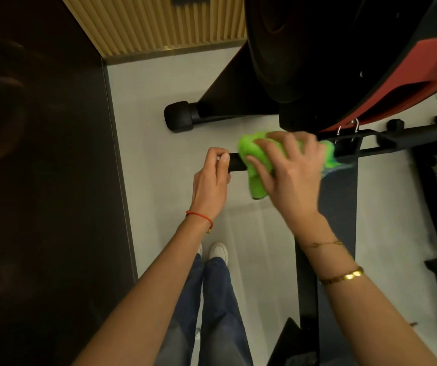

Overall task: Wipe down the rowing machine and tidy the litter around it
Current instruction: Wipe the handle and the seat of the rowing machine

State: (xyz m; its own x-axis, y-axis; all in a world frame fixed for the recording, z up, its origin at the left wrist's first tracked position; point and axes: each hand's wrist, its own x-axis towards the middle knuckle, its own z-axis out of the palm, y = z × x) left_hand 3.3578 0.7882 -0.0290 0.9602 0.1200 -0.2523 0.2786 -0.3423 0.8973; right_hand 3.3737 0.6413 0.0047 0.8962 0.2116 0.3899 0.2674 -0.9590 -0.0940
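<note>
At frame centre, the rowing machine's black handle bar [236, 163] lay crosswise: left hand [210, 180] clenched around its left end, right hand [290, 167] pressing a bunched green cloth [258, 165] around the bar. Flywheel housing [304, 48], upper right; pale floor [146, 107] beneath.

slatted wall panel [159, 22], pale floor [146, 107]

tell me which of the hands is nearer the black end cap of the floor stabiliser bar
Left. The left hand grips the handle's free end, just below and right of the end cap. The right hand, pressing the green cloth on the handle, sits farther right.
</note>
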